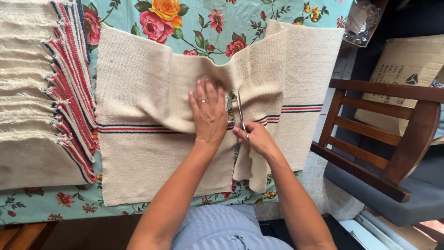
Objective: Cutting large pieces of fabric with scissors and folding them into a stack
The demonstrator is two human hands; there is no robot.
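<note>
Centrally, one cream woven cloth (pixel 138 162) with red and blue stripes lay part-cut across the table; one left hand (pixel 209 115), fingers spread wide and flat, pressed it down, while one right hand (pixel 256 138) was closed around one pair of scissors (pixel 241 113), blades pointing up the frame along the cut. At upper left sat one stack of fringed striped cloths (pixel 51 92), count untellable. Underneath was a turquoise floral tablecloth (pixel 194 23); at right stood one dark wooden chair (pixel 393 139), one cardboard box (pixel 407 69) behind.
</note>
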